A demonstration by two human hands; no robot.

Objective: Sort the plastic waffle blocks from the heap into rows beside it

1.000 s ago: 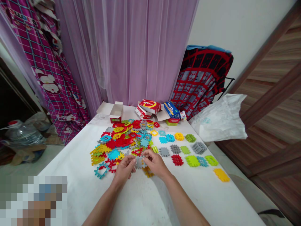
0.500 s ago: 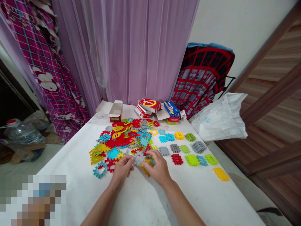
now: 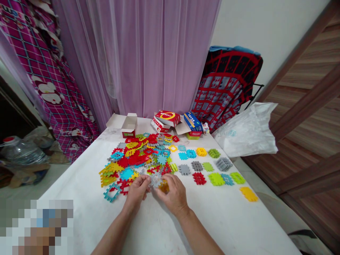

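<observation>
With the left hand I'm pinching a grey toothed piece, grip almost closed on its edge; with the right hand I'm holding its opposite side in a wider grip. The piece is sitting between both hands, near the colourful pile on the white surface.

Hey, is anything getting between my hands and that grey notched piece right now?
Nothing visible does: the left hand pinches one side of the grey notched piece, and the right hand is at the other. A yellow piece shows beside the right hand; contact is unclear.
</observation>
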